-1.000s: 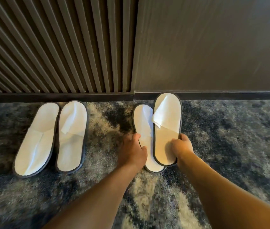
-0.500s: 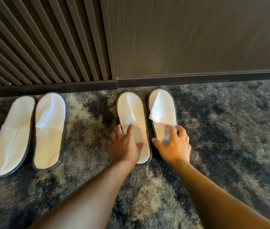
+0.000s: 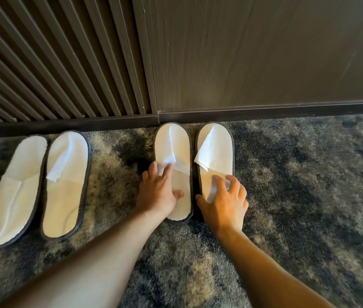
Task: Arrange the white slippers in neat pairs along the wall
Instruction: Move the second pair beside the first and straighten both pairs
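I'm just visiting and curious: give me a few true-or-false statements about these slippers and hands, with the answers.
1. Four white slippers lie on the carpet. True.
2. The left hand rests on a slipper of the right pair. True.
3. The right hand is lifting a slipper into the air. False: that slipper lies flat, fingers spread on it.
4. The left pair is stacked. False: side by side.

Likely a hotel room: disposable slippers [image 3: 172,150], patterned carpet [image 3: 298,196], dark panelled wall [image 3: 253,52].
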